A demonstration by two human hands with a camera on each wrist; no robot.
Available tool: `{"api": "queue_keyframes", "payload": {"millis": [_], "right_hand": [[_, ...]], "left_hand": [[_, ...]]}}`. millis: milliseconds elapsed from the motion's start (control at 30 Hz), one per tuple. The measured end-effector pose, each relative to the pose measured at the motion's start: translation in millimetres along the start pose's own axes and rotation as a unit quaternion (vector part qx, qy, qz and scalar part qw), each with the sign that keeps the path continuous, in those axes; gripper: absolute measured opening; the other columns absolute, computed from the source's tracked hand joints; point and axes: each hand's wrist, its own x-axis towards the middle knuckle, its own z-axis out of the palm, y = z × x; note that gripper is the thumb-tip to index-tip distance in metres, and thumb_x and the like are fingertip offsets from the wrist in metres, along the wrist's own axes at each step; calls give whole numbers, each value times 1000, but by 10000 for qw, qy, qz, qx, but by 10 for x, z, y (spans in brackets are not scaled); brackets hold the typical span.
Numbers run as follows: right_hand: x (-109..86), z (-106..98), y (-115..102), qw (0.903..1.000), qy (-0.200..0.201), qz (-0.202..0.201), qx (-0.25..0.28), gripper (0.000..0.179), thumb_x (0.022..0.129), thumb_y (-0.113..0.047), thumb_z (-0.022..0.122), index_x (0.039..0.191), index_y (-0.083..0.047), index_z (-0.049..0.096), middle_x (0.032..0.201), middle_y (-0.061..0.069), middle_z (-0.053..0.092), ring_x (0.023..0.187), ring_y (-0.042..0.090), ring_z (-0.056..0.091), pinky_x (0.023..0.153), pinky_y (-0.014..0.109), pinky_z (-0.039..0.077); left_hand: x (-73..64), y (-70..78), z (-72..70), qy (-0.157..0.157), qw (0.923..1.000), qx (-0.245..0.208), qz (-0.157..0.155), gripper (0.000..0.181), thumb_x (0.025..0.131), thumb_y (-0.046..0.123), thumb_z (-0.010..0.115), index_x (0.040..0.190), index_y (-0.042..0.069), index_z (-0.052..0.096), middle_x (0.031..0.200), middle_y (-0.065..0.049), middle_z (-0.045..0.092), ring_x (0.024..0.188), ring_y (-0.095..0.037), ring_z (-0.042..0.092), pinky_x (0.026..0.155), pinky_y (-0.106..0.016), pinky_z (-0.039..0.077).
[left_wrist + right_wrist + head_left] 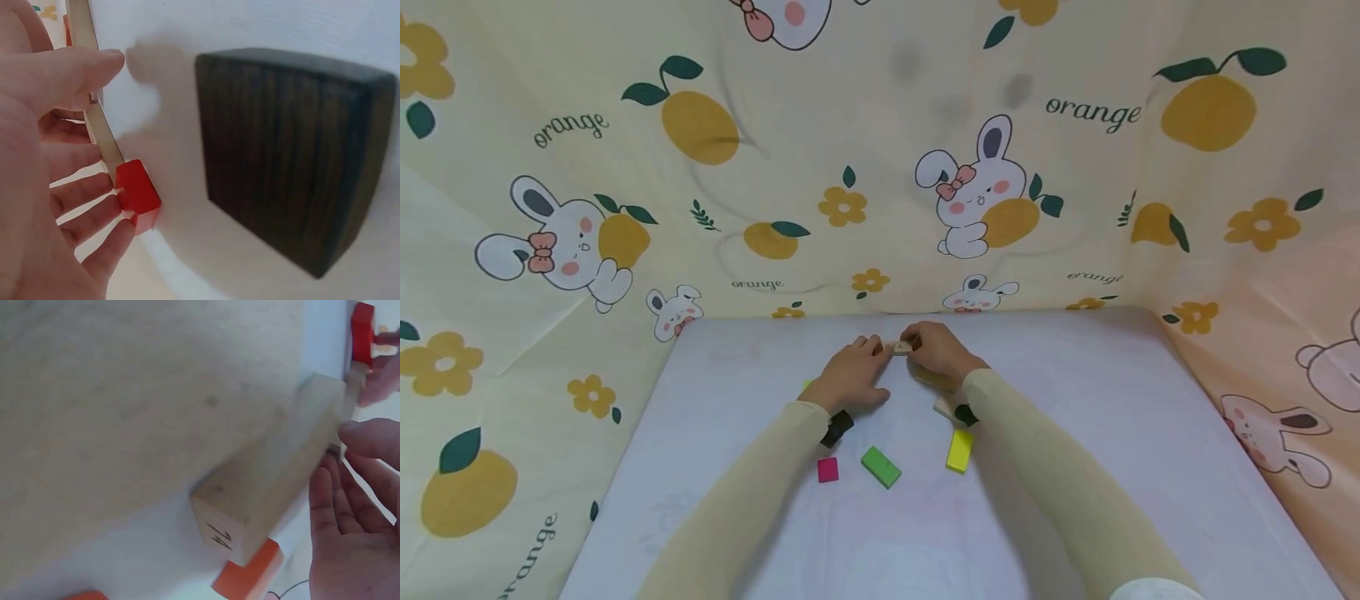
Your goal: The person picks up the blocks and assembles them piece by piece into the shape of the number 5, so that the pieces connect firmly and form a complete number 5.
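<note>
At the back of the table both hands meet at a row of small blocks. My right hand [943, 350] pinches the end of a plain wooden block [901, 347] between thumb and fingers. My left hand [853, 375] reaches the same row from the left. In the left wrist view, its extended fingers lie along the back of a wooden block [107, 140] and a red block [139, 195], the thumb held apart in front. Close in front of the right hand, in the right wrist view, lies a wooden block with a handwritten number [269, 469].
Nearer the front lie a crimson block [827, 470], a green block [881, 467] and a yellow block [959, 451]. A dark block [837, 428] sits by the left wrist. An orange block [250, 572] lies beyond the numbered one. A printed cloth [880, 167] hangs behind the table.
</note>
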Motion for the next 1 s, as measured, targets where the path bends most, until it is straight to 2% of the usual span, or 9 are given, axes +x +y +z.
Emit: {"api": "queue_keyframes", "payload": {"millis": [133, 267, 567, 667, 800, 1000], "right_hand": [[-53, -106, 64, 9995, 55, 67, 293, 42, 100, -8, 68, 141, -7, 69, 130, 9, 69, 112, 28, 63, 100, 46, 54], [-105, -273, 137, 9988, 283, 9, 401, 39, 101, -8, 70, 141, -5, 70, 132, 12, 69, 114, 30, 62, 97, 46, 55], [-355, -621, 349, 9981, 578, -10, 193, 37, 100, -10, 74, 136, -2, 72, 138, 16, 68, 121, 36, 60, 98, 52, 54], [-417, -643, 448, 9990, 423, 74, 123, 36, 100, -12, 74, 135, -3, 73, 135, 16, 68, 120, 36, 59, 98, 52, 53], [-466, -607, 559, 9991, 33, 421, 100, 37, 101, -16, 75, 137, -9, 74, 130, 14, 67, 118, 35, 57, 96, 48, 53], [-500, -534, 576, 9976, -301, 629, 6, 42, 97, -16, 81, 138, -13, 73, 125, 13, 66, 114, 34, 57, 97, 47, 52]], "left_hand": [[15, 34, -23, -72, 10000, -34, -46, 78, 96, 48, 74, 160, 9, 53, 132, -5, 54, 115, -20, 48, 98, -36, 50], [27, 52, -7, -115, 9997, -79, -178, 78, 96, 50, 73, 160, 10, 54, 135, -4, 54, 118, -20, 48, 101, -37, 51], [30, 40, -21, -202, 9994, -128, -268, 79, 95, 53, 69, 160, 10, 54, 138, -5, 55, 120, -21, 49, 103, -39, 51], [46, 22, -29, -233, 9991, -151, -311, 77, 95, 51, 69, 160, 11, 54, 141, -5, 54, 121, -21, 49, 105, -39, 50], [66, -1, -9, -294, 9992, -84, -273, 78, 94, 50, 68, 160, 12, 53, 143, -5, 53, 122, -21, 48, 105, -39, 50], [71, -16, 18, -256, 9994, -45, -235, 79, 93, 53, 68, 159, 12, 55, 140, -4, 53, 119, -21, 49, 102, -38, 50]]}}
